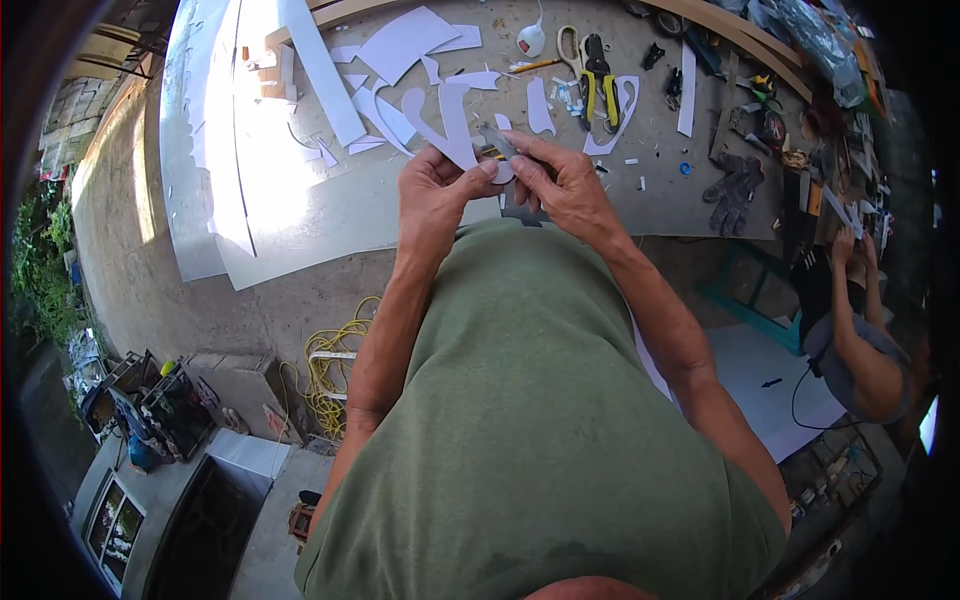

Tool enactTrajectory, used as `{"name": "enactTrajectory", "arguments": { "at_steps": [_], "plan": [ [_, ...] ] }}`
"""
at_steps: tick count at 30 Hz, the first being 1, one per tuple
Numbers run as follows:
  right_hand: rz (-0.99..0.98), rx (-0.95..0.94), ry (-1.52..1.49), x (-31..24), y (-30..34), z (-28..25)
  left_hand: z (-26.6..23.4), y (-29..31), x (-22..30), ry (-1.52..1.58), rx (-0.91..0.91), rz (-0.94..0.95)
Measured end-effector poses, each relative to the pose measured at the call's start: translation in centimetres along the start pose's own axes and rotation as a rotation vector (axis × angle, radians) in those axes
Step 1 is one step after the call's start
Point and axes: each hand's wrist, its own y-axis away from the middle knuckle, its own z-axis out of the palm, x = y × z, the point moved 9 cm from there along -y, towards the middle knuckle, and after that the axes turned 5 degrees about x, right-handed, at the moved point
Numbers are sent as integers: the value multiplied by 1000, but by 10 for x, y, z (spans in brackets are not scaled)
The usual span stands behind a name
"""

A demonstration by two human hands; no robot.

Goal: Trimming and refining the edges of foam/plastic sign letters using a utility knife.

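Pinched between the thumb and fingers of my left hand [432, 197] is a white curved cut-out [456, 125], a flat sheet piece with a rounded lower end. My right hand [568, 192] is closed on a small flat grey tool [497, 141], whose exact kind I cannot make out. Its tip lies close beside the cut-out's edge. Both hands are together over the front of the worktable [350, 205]. Beyond them lie white sheet offcuts [408, 45] and a hooked white piece [628, 110]. Yellow-handled snips [600, 85] rest near that piece.
Scissors [568, 48], a pencil [535, 66] and a small white bottle [531, 40] lie farther back. A grey glove [734, 195] and a blue ring [685, 169] are at the right. Another person [850, 330] works there. Yellow cord [325, 395] lies on the floor.
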Motion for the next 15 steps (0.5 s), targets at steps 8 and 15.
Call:
{"name": "enactTrajectory", "arguments": {
  "at_steps": [8, 15],
  "plan": [
    [27, 97, -201, 9, 6, -13, -1, -8, -25, 153, -30, -212],
    [-263, 127, 27, -17, 7, -4, 6, -9, -33, 311, -77, -288]
  ]
}}
